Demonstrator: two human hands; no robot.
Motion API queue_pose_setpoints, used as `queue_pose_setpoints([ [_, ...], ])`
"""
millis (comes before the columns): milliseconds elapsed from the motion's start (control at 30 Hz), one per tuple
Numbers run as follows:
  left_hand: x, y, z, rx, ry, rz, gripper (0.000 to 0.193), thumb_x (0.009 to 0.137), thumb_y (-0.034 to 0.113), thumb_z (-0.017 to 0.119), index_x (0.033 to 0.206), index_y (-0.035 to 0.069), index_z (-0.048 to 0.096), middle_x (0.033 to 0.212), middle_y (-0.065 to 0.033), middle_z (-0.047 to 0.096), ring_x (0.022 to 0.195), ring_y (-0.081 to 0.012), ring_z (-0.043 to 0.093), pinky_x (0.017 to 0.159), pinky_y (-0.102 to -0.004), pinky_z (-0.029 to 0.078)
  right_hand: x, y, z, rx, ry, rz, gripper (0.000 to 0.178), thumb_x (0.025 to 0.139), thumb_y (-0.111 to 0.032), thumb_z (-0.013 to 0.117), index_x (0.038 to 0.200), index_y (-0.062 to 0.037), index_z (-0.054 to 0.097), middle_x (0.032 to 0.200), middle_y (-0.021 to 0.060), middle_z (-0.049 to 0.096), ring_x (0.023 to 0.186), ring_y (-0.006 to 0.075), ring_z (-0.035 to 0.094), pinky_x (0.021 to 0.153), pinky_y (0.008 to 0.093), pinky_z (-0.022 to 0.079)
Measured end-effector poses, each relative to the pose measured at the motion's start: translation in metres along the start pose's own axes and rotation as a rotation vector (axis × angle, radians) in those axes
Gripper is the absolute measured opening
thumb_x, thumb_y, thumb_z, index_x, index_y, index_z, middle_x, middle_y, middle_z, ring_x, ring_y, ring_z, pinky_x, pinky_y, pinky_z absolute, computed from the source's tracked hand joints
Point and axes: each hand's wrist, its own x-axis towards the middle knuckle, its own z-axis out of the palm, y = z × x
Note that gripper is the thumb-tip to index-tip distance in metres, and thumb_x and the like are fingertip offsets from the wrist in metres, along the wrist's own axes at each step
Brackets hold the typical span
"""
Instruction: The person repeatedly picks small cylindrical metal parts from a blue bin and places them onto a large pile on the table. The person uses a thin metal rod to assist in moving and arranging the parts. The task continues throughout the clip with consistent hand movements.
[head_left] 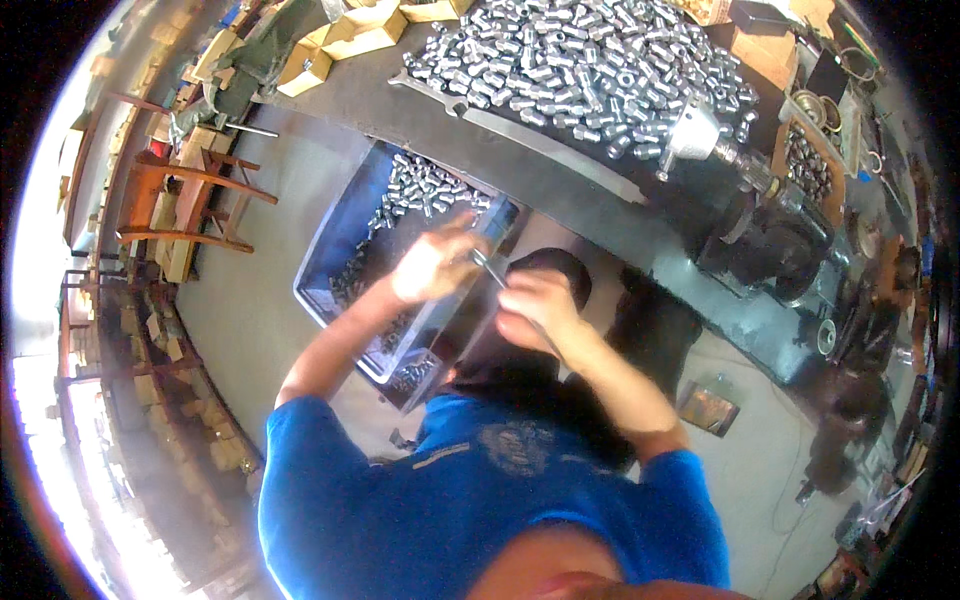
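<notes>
My right hand [540, 308] is closed round a slender metal rod-like tool [491, 268], which points up and left toward my other hand. At its tip my left hand [438, 264], a little blurred, pinches a small shiny metal piece [477, 257] whose exact shape I cannot make out. Both hands are in front of my body, below the bench edge. The left one is above the near side of a blue plastic bin [318, 262]. Inside the bin lie many small silvery metal fittings [425, 188].
A large heap of metal fittings [580, 70] covers the dark workbench [660, 240]. Near its edge lie an open-ended wrench [430, 95] and a long flat metal bar [550, 155]. A machine [775, 215] stands at right, yellow boxes [350, 35] at far left, a wooden stool [190, 200] on the floor.
</notes>
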Motion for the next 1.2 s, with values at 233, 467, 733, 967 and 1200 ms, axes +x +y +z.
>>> queue_pose_setpoints([
  [233,-0.004,-0.025,-0.031,-0.333,0.287,-0.314,0.027,0.076,-0.004,0.069,0.097,0.004,0.053,0.098,-0.0056,0.068,0.096,-0.0145,0.062,0.084,-0.0293,0.05,0.003,-0.013,-0.012,-0.049,0.24,-0.204,0.019,0.052,-0.011,0.064,0.061,-0.0017,0.05,0.064,0.0108,0.049,0.05,0.0253,0.052,0.045,0.0331,0.044],
  [467,0.021,-0.018,-0.035,-0.16,0.284,-0.176,0.02,0.078,0.0,0.068,0.094,0.004,0.057,0.098,-0.009,0.067,0.095,-0.0169,0.063,0.084,-0.0303,0.05,-0.005,-0.007,-0.01,0.0,0.238,-0.085,0.018,0.056,-0.013,0.064,0.062,-0.0032,0.05,0.063,0.0109,0.048,0.049,0.0277,0.051,0.044,0.0354,0.042],
  [733,0.162,-0.069,-0.083,-0.191,0.393,-0.392,0.038,0.079,0.016,0.071,0.107,-0.005,0.058,0.088,-0.016,0.068,0.064,-0.0166,0.067,0.06,-0.0276,0.05,-0.007,-0.004,-0.008,0.024,0.173,0.052,0.021,0.06,-0.009,0.061,0.057,-0.0057,0.041,0.058,0.0101,0.039,0.047,0.0291,0.044,0.043,0.0379,0.033],
  [967,0.233,-0.084,-0.117,-0.62,0.747,-0.388,0.061,0.086,0.018,0.066,0.129,-0.015,0.037,0.089,-0.0199,0.066,0.06,-0.0197,0.066,0.058,-0.0259,0.052,-0.007,0.003,-0.007,0.111,0.19,0.1,0.023,0.065,-0.012,0.063,0.058,-0.0046,0.042,0.057,0.0095,0.041,0.047,0.0263,0.045,0.043,0.0351,0.033],
  [1200,0.097,-0.087,-0.104,-0.301,0.522,-0.45,0.034,0.086,0.019,0.067,0.113,-0.002,0.061,0.068,-0.0066,0.065,0.059,-0.0103,0.062,0.052,-0.0234,0.046,-0.009,0.003,-0.011,0.096,0.132,0.117,0.02,0.061,-0.011,0.065,0.06,-0.0066,0.045,0.058,0.0091,0.043,0.049,0.0274,0.047,0.044,0.0357,0.034],
])
